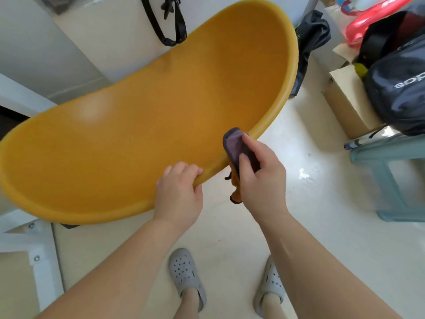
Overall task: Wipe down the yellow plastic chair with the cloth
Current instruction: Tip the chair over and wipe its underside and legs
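Yellow chair (149,134) fills the middle of the view, its seat shell tipped so the hollow side faces the camera, long axis running from lower left to upper right. It is hard to tell what it rests on; legs are hidden.

Left hand (178,192) grips the chair's near rim, fingers curled over the edge, thumb below it.

Right hand (259,178) holds the cloth (233,143) just beside the left hand, further right along the same rim. Thumb and fingers pinch the cloth, which is folded over the rim and touches it. The cloth is greyish purple on top, and an orange part hangs below the edge.

Pale floor (310,203) lies underneath. Two grey perforated shoes (185,275) stand at the bottom, near the floor's near edge. Along the right edge of the floor are a cardboard box (345,100), a dark bag (400,88) on top of it, and a pale green stool (386,171). A black strap (172,26) hangs at the top, behind the chair.
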A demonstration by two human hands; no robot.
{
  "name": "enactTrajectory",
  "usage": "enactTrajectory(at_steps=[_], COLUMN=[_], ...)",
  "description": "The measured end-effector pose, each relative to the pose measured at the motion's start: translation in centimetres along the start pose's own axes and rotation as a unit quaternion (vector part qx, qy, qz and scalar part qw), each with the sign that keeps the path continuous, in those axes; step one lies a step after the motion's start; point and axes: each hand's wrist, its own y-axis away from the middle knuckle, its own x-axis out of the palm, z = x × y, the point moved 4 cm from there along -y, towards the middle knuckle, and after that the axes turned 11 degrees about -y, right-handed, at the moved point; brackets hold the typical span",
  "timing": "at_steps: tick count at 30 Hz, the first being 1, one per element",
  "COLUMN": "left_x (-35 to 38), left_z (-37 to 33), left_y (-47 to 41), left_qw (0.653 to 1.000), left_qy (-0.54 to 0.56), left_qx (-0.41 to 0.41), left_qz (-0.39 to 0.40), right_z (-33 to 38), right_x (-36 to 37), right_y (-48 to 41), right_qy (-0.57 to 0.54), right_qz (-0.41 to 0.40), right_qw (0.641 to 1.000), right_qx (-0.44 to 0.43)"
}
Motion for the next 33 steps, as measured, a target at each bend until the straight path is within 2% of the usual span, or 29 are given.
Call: enactTrajectory(at_steps=[1,3,5,7,10,12,14,18,23,25,29,33], left_x=[0.1,0.1,0.0,-0.1,-0.3,-0.1,0.0,0.0,-0.1,0.1,0.0,-1.0], left_z=[0.0,0.2,0.8,2.7,6.8,8.0,7.9,7.9,7.8,7.4,7.5,8.2], left_y=[0.2,0.4,0.7,1.2,2.6,3.6,3.6,3.4,3.5,3.4,3.4,3.8], left_qw=[1.000,0.999,0.997,0.997,0.996,0.996,0.998,0.999,1.000,0.999,1.000,0.999], left_qy=[0.007,0.013,0.000,-0.027,-0.076,-0.062,-0.020,0.026,-0.011,-0.034,-0.020,0.027], left_qx=[0.011,0.032,0.056,0.061,0.048,0.059,0.054,0.019,0.022,0.025,0.016,0.026], left_qz=[0.010,0.036,0.047,0.039,0.006,-0.003,-0.020,-0.040,-0.016,-0.002,-0.001,-0.024], right_z=[-0.9,-2.9,-3.6,-3.7,-3.6,-3.8,-3.7,-3.5,-3.9,-4.0,-3.8,-3.8], right_x=[0.9,2.2,2.6,2.8,3.4,4.2,6.2,10.9,8.3,5.3,1.4,4.4], right_y=[-0.4,-0.9,-1.7,-3.3,-5.3,-3.6,0.5,7.6,3.3,-0.1,-4.7,-1.5], right_qy=[0.093,0.253,0.369,0.428,0.393,0.353,0.333,0.356,0.420,0.442,0.465,0.424], right_qz=[0.051,0.115,0.110,0.093,0.062,0.046,0.083,0.181,0.206,0.152,0.040,0.061], right_qw=[0.994,0.959,0.918,0.889,0.909,0.926,0.926,0.888,0.813,0.823,0.866,0.889], right_qx=[-0.037,-0.047,-0.096,-0.135,-0.125,-0.124,-0.157,-0.229,-0.346,-0.323,-0.180,-0.159])
